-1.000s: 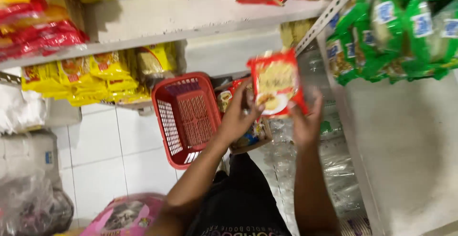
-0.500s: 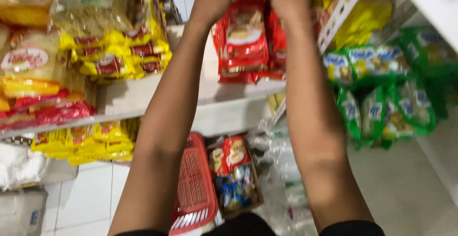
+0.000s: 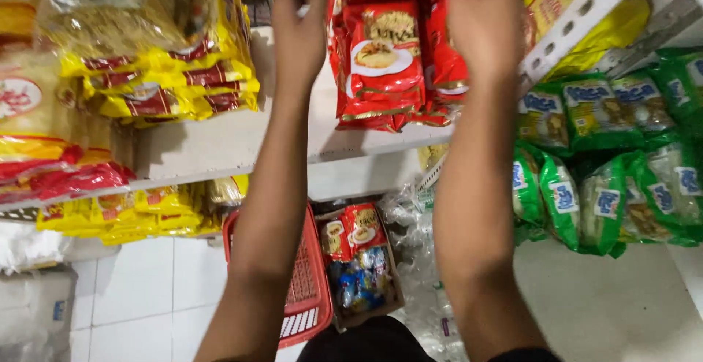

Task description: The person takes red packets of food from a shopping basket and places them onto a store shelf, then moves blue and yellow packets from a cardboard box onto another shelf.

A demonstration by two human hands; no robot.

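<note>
Both my arms reach up to a white shelf. A stack of red noodle packets stands on it, each with a picture of a plate of noodles. My left hand is at the stack's left side, fingers spread upward, holding nothing that I can see. My right hand lies against the right side of the red packets, its back toward me and its fingertips cut off by the top edge. Whether it grips a packet is hidden.
Yellow packets fill the shelf to the left, green packets the rack to the right. A perforated white upright divides the racks. Below, a red plastic basket stands beside a cardboard box of small packets on the white tiled floor.
A second ago both hands held one red packet at chest height above the basket. They have risen to the upper shelf, and the packet now sits among the stack.
</note>
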